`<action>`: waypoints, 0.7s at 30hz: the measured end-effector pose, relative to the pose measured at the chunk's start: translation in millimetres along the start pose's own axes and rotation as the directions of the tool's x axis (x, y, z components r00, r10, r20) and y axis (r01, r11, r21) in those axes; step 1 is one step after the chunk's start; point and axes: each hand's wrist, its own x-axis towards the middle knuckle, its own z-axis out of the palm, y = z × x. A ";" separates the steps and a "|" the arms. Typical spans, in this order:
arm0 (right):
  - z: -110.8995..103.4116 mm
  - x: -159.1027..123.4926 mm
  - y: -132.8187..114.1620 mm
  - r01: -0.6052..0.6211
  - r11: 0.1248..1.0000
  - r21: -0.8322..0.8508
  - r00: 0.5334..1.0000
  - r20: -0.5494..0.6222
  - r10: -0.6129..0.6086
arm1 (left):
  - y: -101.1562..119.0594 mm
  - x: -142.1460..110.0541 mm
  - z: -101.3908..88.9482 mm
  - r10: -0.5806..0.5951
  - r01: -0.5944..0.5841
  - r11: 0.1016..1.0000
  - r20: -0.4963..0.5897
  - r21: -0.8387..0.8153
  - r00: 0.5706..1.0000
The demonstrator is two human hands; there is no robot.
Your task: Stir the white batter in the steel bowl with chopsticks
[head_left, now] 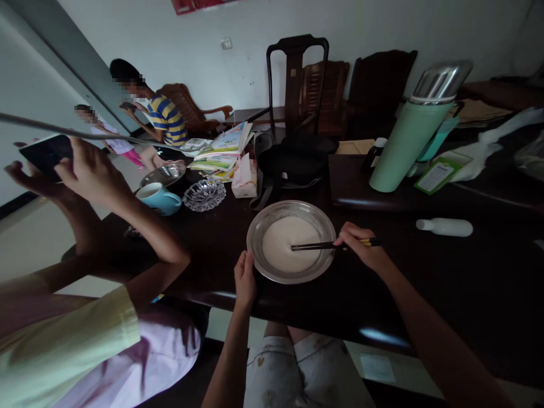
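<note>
A steel bowl (258, 260) stands on the dark table in front of me, with a pale, creamy batter (284, 243) in it. My left hand (245, 279) grips the bowl's rim at the near left side. In my right hand (357, 242) is a pair of black chopsticks (314, 246), held nearly level over the right rim. Their tips dip into the middle of the batter. The fingers of my right hand are closed around the chopsticks.
Beyond the bowl are a glass dish (204, 195), blue mug (158, 198), tissue pack (245, 177) and black bag (293, 161). A green thermos (412, 130) and white bottle (446, 227) are rightward. At left, another person's hands (96, 173) hold a phone (46, 156); two people are farther back.
</note>
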 end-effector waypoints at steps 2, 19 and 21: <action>1.4 0.4 0.8 0.039 0.997 -0.061 0.997 0.066 -0.035 | 1.8 -0.1 0.5 -0.001 0.001 1.000 -0.006 0.011 1.000; -1.6 0.6 -0.6 -0.009 1.000 0.012 0.999 -0.033 0.009 | -1.3 1.2 -0.6 -0.002 0.003 1.000 -0.010 0.027 1.000; -0.7 0.7 -1.4 0.012 1.000 -0.005 0.998 0.062 -0.011 | -1.7 1.2 -0.9 0.002 -0.002 1.000 -0.009 0.029 1.000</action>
